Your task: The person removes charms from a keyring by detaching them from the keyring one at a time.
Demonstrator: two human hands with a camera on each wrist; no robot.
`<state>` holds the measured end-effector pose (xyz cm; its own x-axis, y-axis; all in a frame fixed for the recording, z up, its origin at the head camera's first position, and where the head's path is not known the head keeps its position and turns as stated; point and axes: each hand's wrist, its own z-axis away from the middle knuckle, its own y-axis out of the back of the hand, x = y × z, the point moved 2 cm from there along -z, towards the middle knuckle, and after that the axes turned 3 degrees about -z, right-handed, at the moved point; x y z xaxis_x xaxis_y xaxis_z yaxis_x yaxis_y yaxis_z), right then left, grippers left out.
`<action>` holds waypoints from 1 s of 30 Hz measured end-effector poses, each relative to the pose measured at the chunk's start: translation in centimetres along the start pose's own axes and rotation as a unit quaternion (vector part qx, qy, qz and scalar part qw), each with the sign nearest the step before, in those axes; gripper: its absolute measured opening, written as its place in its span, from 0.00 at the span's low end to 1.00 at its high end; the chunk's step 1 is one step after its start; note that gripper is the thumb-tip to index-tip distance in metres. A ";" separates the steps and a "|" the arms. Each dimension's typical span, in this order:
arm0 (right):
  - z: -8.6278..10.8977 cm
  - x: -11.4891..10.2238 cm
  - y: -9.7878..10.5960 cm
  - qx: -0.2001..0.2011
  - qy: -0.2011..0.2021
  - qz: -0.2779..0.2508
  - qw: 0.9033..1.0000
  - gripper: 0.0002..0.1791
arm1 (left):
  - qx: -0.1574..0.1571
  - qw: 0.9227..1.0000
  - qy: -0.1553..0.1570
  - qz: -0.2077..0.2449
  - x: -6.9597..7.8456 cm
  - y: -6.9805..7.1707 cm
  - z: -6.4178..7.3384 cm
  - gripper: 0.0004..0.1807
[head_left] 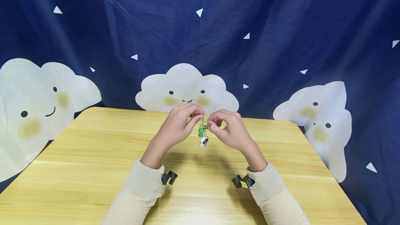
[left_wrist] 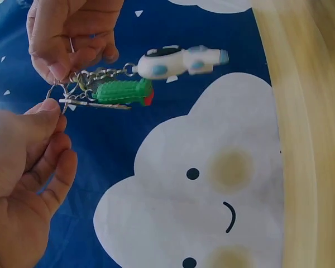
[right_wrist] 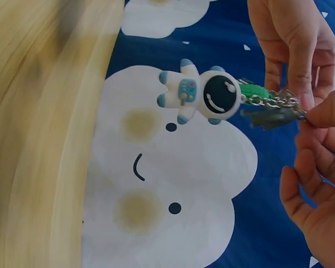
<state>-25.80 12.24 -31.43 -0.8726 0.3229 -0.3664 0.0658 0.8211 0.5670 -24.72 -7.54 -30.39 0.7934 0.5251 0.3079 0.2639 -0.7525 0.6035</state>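
Observation:
My left hand [head_left: 178, 125] pinches a thin metal key ring [left_wrist: 48, 94] between thumb and fingertip. Opposite it, my right hand [head_left: 230, 127] pinches the cluster where the ring and chains meet; its fingertips hide the exact part. Below both hands, raised over the table, dangles a white astronaut figure [right_wrist: 184, 92] with a dark visor and blue trim, on a short metal chain [right_wrist: 268, 101]. Beside it hang a green ridged charm [left_wrist: 123, 91] with a red end and a thin flat piece [left_wrist: 97, 104], seen edge-on. A dark grey charm [right_wrist: 268, 118] shows in the right wrist view.
Below the hands spreads a light wood-grain table [head_left: 200, 186]. Behind its far edge hangs a dark blue curtain [head_left: 168, 27] printed with white smiling clouds and small white triangles. A black wrist camera [head_left: 169, 178] sits on the left sleeve, another camera [head_left: 243, 182] on the right.

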 end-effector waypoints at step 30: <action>-0.1 0.1 -0.1 -0.065 -0.072 -0.033 0.995 0.05 | -0.024 0.998 0.012 -0.052 0.7 0.5 -0.4 0.03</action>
<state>-25.96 12.16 -31.43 -0.7938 0.3418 -0.5031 -0.0609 0.7784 0.6248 -24.27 -7.42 -29.62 0.7501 0.6084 0.2591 0.3162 -0.6742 0.6675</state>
